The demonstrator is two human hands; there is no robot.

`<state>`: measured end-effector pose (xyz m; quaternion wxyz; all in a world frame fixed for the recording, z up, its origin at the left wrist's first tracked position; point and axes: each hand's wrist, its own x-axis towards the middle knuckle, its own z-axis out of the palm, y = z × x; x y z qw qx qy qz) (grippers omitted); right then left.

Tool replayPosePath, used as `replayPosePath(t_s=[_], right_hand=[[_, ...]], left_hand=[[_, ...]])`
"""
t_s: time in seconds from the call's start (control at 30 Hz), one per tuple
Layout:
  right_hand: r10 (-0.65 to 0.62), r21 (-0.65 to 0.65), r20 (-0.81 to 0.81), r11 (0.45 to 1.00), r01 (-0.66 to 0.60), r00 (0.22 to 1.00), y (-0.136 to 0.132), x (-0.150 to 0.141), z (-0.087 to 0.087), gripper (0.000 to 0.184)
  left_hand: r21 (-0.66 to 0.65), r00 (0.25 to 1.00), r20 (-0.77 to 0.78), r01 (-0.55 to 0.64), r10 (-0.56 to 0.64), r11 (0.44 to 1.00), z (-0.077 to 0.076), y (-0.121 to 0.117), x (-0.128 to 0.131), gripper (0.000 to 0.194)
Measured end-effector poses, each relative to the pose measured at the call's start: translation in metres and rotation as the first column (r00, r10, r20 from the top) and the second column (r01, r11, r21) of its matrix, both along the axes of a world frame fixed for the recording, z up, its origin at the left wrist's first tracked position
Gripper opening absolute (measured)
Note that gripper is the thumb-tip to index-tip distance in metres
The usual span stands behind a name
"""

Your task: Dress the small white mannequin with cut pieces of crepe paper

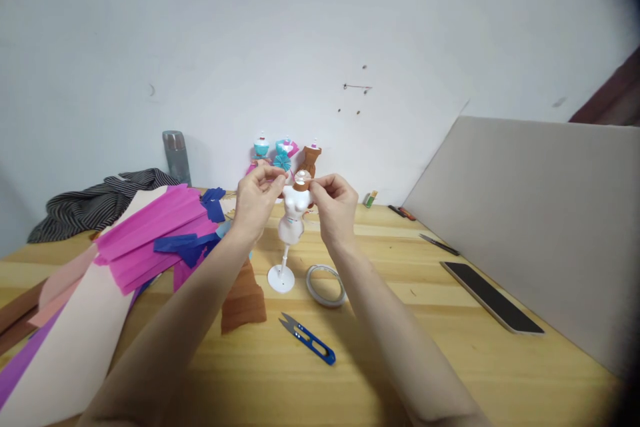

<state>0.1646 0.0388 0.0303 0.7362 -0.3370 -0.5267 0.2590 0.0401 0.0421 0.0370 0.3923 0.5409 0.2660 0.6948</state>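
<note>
A small white mannequin stands upright on its round base at the middle of the table. Brown crepe paper shows around its neck, with a shiny, pale piece on top. On the left of the neck, my left hand is closed in a pinch. My right hand pinches at the neck's right side, where a thin pale line shows by the fingertips. What lies between the fingers of either hand is too small to make out. Below the hands are a roll of tape and blue thread snips.
Dressed mini mannequins stand by the wall. At left lie pink crepe paper, blue scraps, a striped cloth and a flask. A brown paper piece is near my left forearm. A phone and a pen-like tool lie right, beside a grey panel.
</note>
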Motion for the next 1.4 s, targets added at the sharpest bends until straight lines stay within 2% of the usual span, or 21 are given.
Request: replayPosePath(t_s=[0.1, 0.3, 0.5, 0.63, 0.83, 1.0, 1.1, 1.27, 1.4], right_hand=[[-0.006, 0.004, -0.003, 1.000, 0.006, 1.000, -0.001, -0.001, 0.000, 0.012], [0.022, 0.012, 0.001, 1.000, -0.022, 1.000, -0.006, -0.003, 0.001, 0.013], [0.035, 0.013, 0.016, 0.999, -0.035, 0.999, -0.009, -0.003, 0.000, 0.011], [0.030, 0.028, 0.024, 0.999, -0.031, 0.999, -0.013, -0.003, 0.000, 0.009], [0.061, 0.003, -0.004, 0.998, -0.061, 0.998, -0.016, -0.001, 0.001, 0.008], [0.121, -0.005, -0.021, 0.993, -0.122, 0.992, -0.019, 0.002, 0.003, 0.008], [0.145, -0.020, -0.017, 0.989, -0.146, 0.989, -0.020, 0.005, 0.005, 0.007], [0.189, -0.043, 0.044, 0.981, -0.187, 0.981, -0.025, 0.010, 0.007, 0.008], [0.189, -0.018, 0.110, 0.982, -0.188, 0.976, -0.035, 0.010, 0.009, 0.010]], left_hand=[[0.015, 0.998, -0.068, 0.017, -0.016, 1.000, 0.001, -0.008, -0.001, 0.018], [-0.090, 0.973, -0.069, 0.213, -0.220, 0.973, 0.000, -0.010, -0.004, 0.023], [-0.133, 0.877, -0.008, 0.476, -0.481, 0.870, -0.001, -0.005, -0.010, 0.026], [-0.129, 0.819, -0.042, 0.564, -0.573, 0.816, -0.002, -0.002, -0.014, 0.025], [-0.143, 0.777, -0.014, 0.621, -0.629, 0.771, -0.012, 0.005, -0.016, 0.029], [-0.136, 0.749, -0.015, 0.655, -0.662, 0.743, -0.017, 0.007, -0.019, 0.045], [-0.149, 0.732, -0.008, 0.673, -0.681, 0.724, -0.017, 0.006, -0.018, 0.043], [-0.136, 0.713, 0.133, 0.701, -0.689, 0.700, -0.019, 0.005, -0.010, 0.035], [-0.095, 0.675, 0.214, 0.734, -0.706, 0.673, -0.023, 0.006, -0.005, 0.037]])
